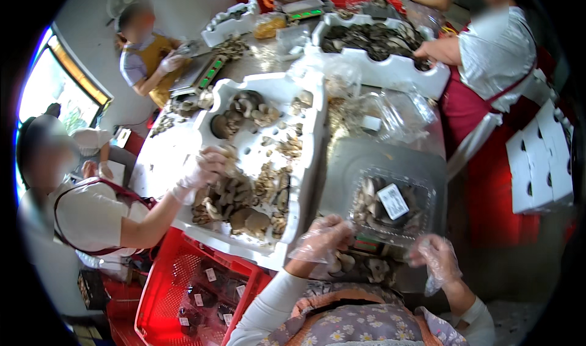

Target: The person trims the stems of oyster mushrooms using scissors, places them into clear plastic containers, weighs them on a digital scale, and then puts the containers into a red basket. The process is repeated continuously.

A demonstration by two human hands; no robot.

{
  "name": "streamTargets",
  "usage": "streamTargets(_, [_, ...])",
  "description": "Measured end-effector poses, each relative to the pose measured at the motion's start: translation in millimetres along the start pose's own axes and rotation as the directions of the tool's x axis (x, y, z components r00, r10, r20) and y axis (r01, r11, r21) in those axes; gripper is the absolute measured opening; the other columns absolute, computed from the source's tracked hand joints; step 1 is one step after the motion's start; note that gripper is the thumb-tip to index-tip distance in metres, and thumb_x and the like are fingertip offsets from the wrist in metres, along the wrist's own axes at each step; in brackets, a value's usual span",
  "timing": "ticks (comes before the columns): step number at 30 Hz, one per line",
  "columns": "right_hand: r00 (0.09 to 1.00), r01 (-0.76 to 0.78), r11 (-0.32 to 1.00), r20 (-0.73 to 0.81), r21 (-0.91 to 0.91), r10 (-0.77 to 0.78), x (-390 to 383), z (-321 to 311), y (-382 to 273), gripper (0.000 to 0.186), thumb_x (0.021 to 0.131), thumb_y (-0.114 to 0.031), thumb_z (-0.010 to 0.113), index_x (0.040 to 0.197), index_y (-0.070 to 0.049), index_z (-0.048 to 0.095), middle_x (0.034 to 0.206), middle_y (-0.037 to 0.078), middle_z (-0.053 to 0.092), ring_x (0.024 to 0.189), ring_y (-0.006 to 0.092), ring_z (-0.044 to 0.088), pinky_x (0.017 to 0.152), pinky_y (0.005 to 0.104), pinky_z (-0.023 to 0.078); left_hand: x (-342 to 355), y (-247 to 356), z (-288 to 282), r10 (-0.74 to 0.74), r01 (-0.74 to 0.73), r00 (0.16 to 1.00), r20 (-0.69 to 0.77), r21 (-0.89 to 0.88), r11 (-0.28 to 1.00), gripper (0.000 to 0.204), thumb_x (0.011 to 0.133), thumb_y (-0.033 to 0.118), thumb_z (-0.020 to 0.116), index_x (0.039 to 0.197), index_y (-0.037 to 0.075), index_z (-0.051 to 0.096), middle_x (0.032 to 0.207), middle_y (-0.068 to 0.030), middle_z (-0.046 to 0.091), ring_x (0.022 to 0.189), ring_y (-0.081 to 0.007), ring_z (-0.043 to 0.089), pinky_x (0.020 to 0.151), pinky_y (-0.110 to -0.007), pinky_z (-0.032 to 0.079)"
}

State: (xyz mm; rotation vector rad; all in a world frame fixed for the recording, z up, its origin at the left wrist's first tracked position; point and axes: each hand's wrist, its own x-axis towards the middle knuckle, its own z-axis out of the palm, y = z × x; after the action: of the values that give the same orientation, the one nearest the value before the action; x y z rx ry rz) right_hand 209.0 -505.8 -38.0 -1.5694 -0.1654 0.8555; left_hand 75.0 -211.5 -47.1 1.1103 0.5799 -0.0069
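A clear plastic clamshell box (360, 227) holding grey mushrooms, with a white label (392, 201) on its lid, rests on a grey plastic surface. By its near left corner is my left hand (325, 237), in a clear glove, fingers pressed together; whether anything is in them is hidden. My right hand (438, 262), also gloved, hovers by the near right corner with bent fingers blurred by motion. Loose mushrooms (375, 269) lie just below the box, between my hands and my flowered apron. Part of a green display (366, 244) shows under the box's near edge.
A white foam tray (308, 163) of mushrooms stands left, a co-worker's gloved hand (210, 166) over it. Below is a red crate (152, 291) with labelled packs. Another foam tray (390, 71) sits at the back. Plastic bags (400, 114) lie beyond the box. White cartons (540, 160) stand right.
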Motion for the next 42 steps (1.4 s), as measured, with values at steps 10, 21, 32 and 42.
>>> streamTargets(10, [0.999,-0.011,0.969,-0.03,0.247,0.019,20,7,5,0.012,0.094,-0.013,0.062,0.096,-0.003,0.056,0.077,0.016,0.069,0.06,0.0219,0.069,0.055,0.0355,0.063,5,-14,5,0.089,-0.089,0.996,-0.022,-0.022,0.996,0.026,0.099,0.028,0.064,0.091,0.004,0.06,0.074,-0.0006,0.058,0.066,-0.0092,0.053,0.06,-0.025,0.044])
streamTargets(21, [0.996,-0.087,0.991,-0.017,0.103,0.089,24,-4,-13,0.019,0.096,-0.017,0.061,0.093,0.002,0.06,0.079,0.015,0.068,0.062,0.021,0.068,0.055,0.0349,0.061,0,-21,11,0.08,-0.087,0.994,-0.071,-0.099,0.991,0.017,0.096,0.019,0.065,0.089,0.004,0.063,0.074,0.0006,0.059,0.067,-0.0071,0.053,0.061,-0.024,0.044])
streamTargets(32, [0.999,0.006,0.999,-0.043,0.036,-0.005,88,-35,-37,0.018,0.098,-0.019,0.062,0.084,-0.006,0.059,0.07,0.006,0.061,0.054,0.0116,0.057,0.048,0.0272,0.047,-33,-50,47,-0.115,0.141,0.972,0.205,-0.119,0.983,0.035,0.099,0.033,0.068,0.111,0.0,0.064,0.087,-0.0037,0.065,0.081,-0.0137,0.062,0.077,-0.029,0.053])
streamTargets(42, [0.977,0.081,0.918,0.213,-0.387,0.003,231,-28,-115,0.029,0.1,-0.028,0.063,0.087,-0.002,0.067,0.073,0.008,0.069,0.053,0.0127,0.062,0.046,0.0253,0.047,-39,-26,23,-0.262,0.263,0.964,0.048,-0.002,0.965,0.054,0.095,0.039,0.071,0.124,-0.005,0.062,0.106,-0.0114,0.069,0.098,-0.0183,0.065,0.09,-0.033,0.053])
